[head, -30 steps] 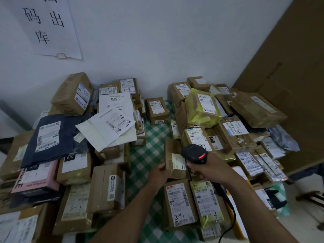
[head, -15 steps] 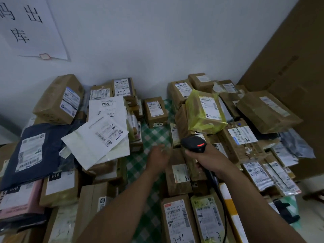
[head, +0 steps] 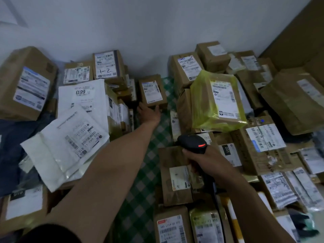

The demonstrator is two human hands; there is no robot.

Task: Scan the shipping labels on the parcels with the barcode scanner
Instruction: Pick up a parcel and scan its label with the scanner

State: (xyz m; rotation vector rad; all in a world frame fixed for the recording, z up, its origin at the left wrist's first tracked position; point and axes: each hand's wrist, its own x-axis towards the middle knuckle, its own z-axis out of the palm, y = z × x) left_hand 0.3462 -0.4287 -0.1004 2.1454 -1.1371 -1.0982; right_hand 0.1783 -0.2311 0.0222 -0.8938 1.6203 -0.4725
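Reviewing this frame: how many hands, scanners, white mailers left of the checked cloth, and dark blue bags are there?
Hands: 2, left hand, right hand
Scanner: 1
White mailers: 2
Blue bag: 1
Total: 6

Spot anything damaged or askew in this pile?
Two things. The brown box right of the scanner has scuffed, torn facing below its label. The white mailer on the left lies skewed, overhanging the parcels beneath it.
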